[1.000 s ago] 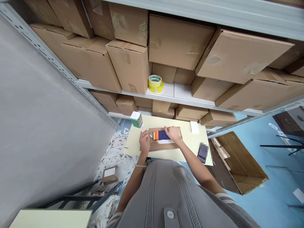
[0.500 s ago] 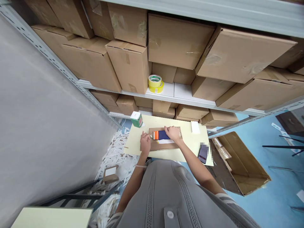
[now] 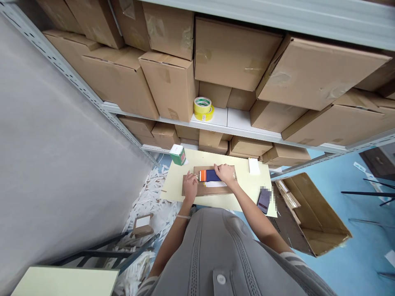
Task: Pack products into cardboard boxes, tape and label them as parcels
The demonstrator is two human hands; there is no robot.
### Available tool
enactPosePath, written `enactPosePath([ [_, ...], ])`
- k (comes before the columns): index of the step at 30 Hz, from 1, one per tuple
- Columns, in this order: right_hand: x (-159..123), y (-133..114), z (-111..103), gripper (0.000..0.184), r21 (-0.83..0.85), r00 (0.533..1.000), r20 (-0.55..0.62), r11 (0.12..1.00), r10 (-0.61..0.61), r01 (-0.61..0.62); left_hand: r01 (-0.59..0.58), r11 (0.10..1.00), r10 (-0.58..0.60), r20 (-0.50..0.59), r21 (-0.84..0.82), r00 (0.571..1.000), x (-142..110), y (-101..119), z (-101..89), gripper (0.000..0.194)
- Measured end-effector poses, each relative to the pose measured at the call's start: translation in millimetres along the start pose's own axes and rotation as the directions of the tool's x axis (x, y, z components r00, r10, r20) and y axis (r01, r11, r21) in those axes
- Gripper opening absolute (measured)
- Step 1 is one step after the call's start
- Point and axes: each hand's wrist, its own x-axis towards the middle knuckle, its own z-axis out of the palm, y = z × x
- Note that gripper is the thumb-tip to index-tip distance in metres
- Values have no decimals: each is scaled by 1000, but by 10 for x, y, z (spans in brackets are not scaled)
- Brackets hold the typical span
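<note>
while the two hands rest apart on it, an orange-and-navy packet [image 3: 210,176] lies wrapped in clear plastic on a cardboard sheet [image 3: 216,190], the left hand [image 3: 190,187] by its orange end, the right hand [image 3: 225,174] on the navy, atop a pale yellow board [image 3: 243,193], a green-and-white box [image 3: 178,155] near its far corner.

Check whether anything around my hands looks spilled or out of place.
White shredded strips lie scattered across the blue floor left of the pale yellow board, which looks like a spill. The cardboard cartons on the upper shelf also sit unevenly, and some seem to overhang its edge.
</note>
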Motion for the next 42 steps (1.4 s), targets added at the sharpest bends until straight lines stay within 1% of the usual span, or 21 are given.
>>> enactPosePath([
  [3,-3,-2,-13,66,-10,1000,13,1000,-6,6,-72,996,73,-16,48,997,1,-7,16,32],
  [6,-2,1,-10,64,3,1000,-5,1000,-10,10,-138,985,140,-21,106,990,1,-24,30,32],
  [10,2,2,-5,62,8,999,-30,1000,-16,16,-151,973,154,-4,172,988,1,-45,41,32],
  [13,2,-3,-16,62,5,1000,-18,1000,-17,17,-135,970,132,27,204,991,-2,-53,52,32],
  [15,0,-5,-25,63,3,1000,-7,1000,-13,13,-101,968,96,32,232,995,-11,-50,73,31],
  [18,0,-2,-28,65,4,1000,2,1000,-9,9,-1,952,12,-33,305,999,-31,-40,135,29],
  [20,4,2,-22,66,8,1000,-1,1000,-12,12,30,933,-8,-62,359,998,-43,-45,188,33],
  [22,10,2,-15,65,10,1000,-2,1000,-9,9,8,912,8,-37,411,999,-49,-72,236,41],
  [25,13,-5,-12,64,9,1000,0,1000,-2,2,-25,877,10,33,480,999,-44,-142,275,53],
  [30,8,-13,-51,64,-3,1000,19,1000,-3,3,-29,812,-73,150,583,986,-30,-184,281,68],
  [32,18,-2,-76,64,-15,1000,30,1000,1,0,2,781,-120,148,624,982,-31,-154,287,65],
  [36,62,32,-121,65,-28,999,46,1000,-8,10,74,724,-186,91,686,978,-34,-83,307,53],
  [42,82,57,-164,69,-59,995,50,994,-90,93,95,665,-219,72,741,973,-31,-19,317,51],
])
